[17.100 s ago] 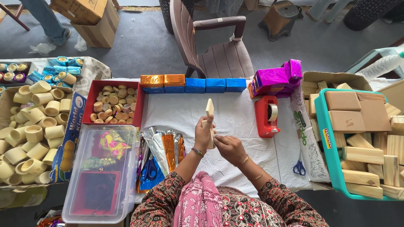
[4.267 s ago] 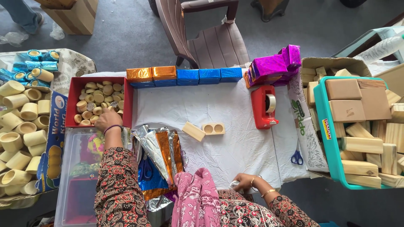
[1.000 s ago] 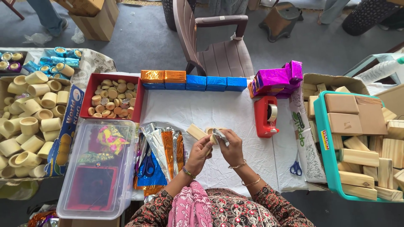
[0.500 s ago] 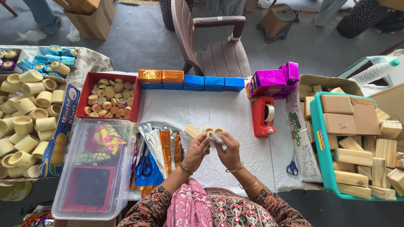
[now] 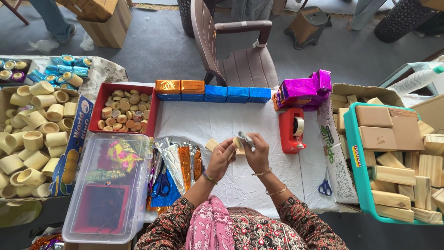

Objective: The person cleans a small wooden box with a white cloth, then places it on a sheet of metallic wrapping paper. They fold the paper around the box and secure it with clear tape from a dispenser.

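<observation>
Both hands had lifted slightly off the desk (image 5: pixel 259 125) since 0.5 s earlier. Left hand (image 5: pixel 222 159) gripped the wooden block (image 5: pixel 237 142); right hand (image 5: pixel 256 155) pinched silver foil (image 5: pixel 246 139) against it, wrapping just begun.

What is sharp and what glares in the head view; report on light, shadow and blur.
Head view: soft, even daylight with only faint shadows; the left hand and right hand are sharp; the foil sheets and purple wrapped blocks throw bright glints; the clear plastic box reflects mildly; edges bow slightly.
</observation>
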